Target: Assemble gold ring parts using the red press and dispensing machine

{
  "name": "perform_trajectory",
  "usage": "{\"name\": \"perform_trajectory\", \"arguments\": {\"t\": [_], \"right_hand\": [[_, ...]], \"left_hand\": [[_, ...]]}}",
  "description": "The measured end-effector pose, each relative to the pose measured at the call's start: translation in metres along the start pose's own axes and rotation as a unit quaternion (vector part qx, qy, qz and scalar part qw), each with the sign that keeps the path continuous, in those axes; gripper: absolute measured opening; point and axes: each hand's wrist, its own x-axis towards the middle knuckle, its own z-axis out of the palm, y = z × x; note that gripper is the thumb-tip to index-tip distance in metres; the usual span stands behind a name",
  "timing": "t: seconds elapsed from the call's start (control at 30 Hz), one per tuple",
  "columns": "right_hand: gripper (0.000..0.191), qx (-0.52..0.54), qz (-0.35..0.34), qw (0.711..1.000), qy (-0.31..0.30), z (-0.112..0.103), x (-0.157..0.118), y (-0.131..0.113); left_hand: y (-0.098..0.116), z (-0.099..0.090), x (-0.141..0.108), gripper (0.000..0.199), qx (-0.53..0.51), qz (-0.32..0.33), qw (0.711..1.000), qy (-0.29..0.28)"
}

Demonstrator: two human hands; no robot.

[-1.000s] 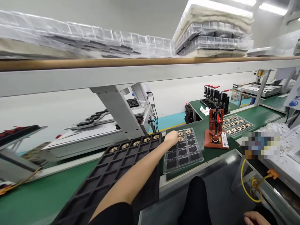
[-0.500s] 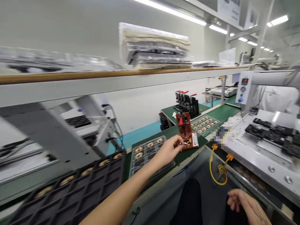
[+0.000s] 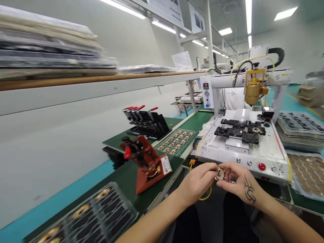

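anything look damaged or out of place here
Nothing looks spilled or broken. The white machine has dark smudges by its front buttons, perhaps dirt or wear. The red clamp appears tilted, possibly from the wide lens. The round part between left hand and right hand is too small to judge.

Your left hand point(image 3: 196, 184) has clear air to the near tray point(image 3: 111, 216) along the front edge of the counter point(image 3: 141, 203), the red clamp point(image 3: 145, 165) standing just beyond that path, while the machine base point(image 3: 215, 153) stands in the way ahead of your right hand point(image 3: 241, 185).
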Motion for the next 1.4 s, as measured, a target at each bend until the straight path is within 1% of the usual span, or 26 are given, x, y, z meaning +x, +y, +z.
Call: {"name": "perform_trajectory", "arguments": {"t": [0.07, 0.1, 0.13, 0.2, 0.23, 0.27, 0.3, 0.37, 0.43, 0.5, 0.57, 0.67, 0.73, 0.8, 0.87, 0.93, 1.0, 1.07, 1.1, 1.17, 1.23, 1.33, 1.4], "right_hand": [[0.035, -0.029, 0.015, 0.999, 0.037, -0.018, -0.003, 0.006], [0.036, -0.047, 0.023, 0.997, 0.065, -0.030, -0.004, 0.009], [0.038, -0.068, 0.031, 0.992, 0.097, -0.044, -0.006, 0.012], [0.041, -0.113, 0.042, 0.977, 0.176, -0.076, -0.011, 0.018], [0.042, -0.133, 0.047, 0.967, 0.212, -0.093, -0.014, 0.020], [0.043, -0.149, 0.051, 0.957, 0.242, -0.109, -0.017, 0.021], [0.044, -0.161, 0.052, 0.947, 0.272, -0.123, -0.021, 0.021], [0.047, -0.174, 0.054, 0.933, 0.311, -0.146, -0.028, 0.018], [0.050, -0.179, 0.060, 0.928, 0.321, -0.160, -0.038, 0.013], [0.053, -0.183, 0.062, 0.925, 0.328, -0.168, -0.050, 0.007], [0.056, -0.194, 0.069, 0.917, 0.341, -0.174, -0.061, 0.004], [0.058, -0.214, 0.072, 0.905, 0.362, -0.188, -0.069, 0.003], [0.058, -0.215, 0.059, 0.906, 0.359, -0.199, -0.061, 0.006], [0.056, -0.222, 0.038, 0.913, 0.341, -0.211, -0.040, 0.011], [0.054, -0.236, 0.021, 0.918, 0.317, -0.222, -0.009, 0.018], [0.052, -0.245, 0.011, 0.924, 0.294, -0.230, 0.027, 0.029], [0.050, -0.248, 0.014, 0.933, 0.262, -0.235, 0.062, 0.041], [0.048, -0.255, 0.023, 0.941, 0.219, -0.241, 0.091, 0.052], [0.048, -0.259, 0.030, 0.945, 0.195, -0.244, 0.102, 0.057], [0.046, -0.271, 0.044, 0.950, 0.147, -0.251, 0.119, 0.063], [0.045, -0.284, 0.053, 0.952, 0.103, -0.258, 0.127, 0.066], [0.043, -0.301, 0.053, 0.951, 0.049, -0.265, 0.130, 0.064], [0.043, -0.311, 0.047, 0.949, 0.025, -0.266, 0.129, 0.062]], "left_hand": [[-0.009, 0.010, 0.015, 0.017, -0.055, -0.020, 0.998, -0.033], [-0.016, 0.016, 0.026, 0.024, -0.079, -0.036, 0.995, -0.053], [-0.024, 0.022, 0.040, 0.036, -0.097, -0.052, 0.991, -0.070], [-0.044, 0.039, 0.077, 0.058, -0.113, -0.076, 0.987, -0.090], [-0.055, 0.049, 0.099, 0.062, -0.116, -0.083, 0.985, -0.096], [-0.066, 0.061, 0.124, 0.060, -0.116, -0.090, 0.984, -0.104], [-0.076, 0.075, 0.151, 0.054, -0.115, -0.099, 0.981, -0.122], [-0.095, 0.103, 0.202, 0.045, -0.096, -0.139, 0.966, -0.196], [-0.109, 0.130, 0.245, 0.042, -0.089, -0.148, 0.953, -0.248], [-0.121, 0.152, 0.275, 0.039, -0.082, -0.151, 0.939, -0.298], [-0.131, 0.166, 0.291, 0.035, -0.073, -0.156, 0.922, -0.347], [-0.140, 0.177, 0.302, 0.033, -0.060, -0.159, 0.903, -0.395], [-0.140, 0.181, 0.306, 0.030, -0.051, -0.159, 0.898, -0.407], [-0.137, 0.184, 0.308, 0.024, -0.044, -0.158, 0.899, -0.406], [-0.133, 0.181, 0.308, 0.020, -0.047, -0.155, 0.908, -0.387], [-0.131, 0.170, 0.306, 0.020, -0.058, -0.154, 0.923, -0.347], [-0.131, 0.152, 0.301, 0.028, -0.074, -0.156, 0.941, -0.292], [-0.132, 0.127, 0.292, 0.034, -0.090, -0.159, 0.954, -0.237], [-0.133, 0.115, 0.287, 0.034, -0.097, -0.160, 0.959, -0.214], [-0.134, 0.090, 0.272, 0.029, -0.108, -0.158, 0.966, -0.176], [-0.134, 0.068, 0.254, 0.024, -0.115, -0.154, 0.970, -0.150], [-0.133, 0.042, 0.227, 0.020, -0.126, -0.142, 0.973, -0.128], [-0.131, 0.029, 0.211, 0.018, -0.134, -0.134, 0.975, -0.118]]}}
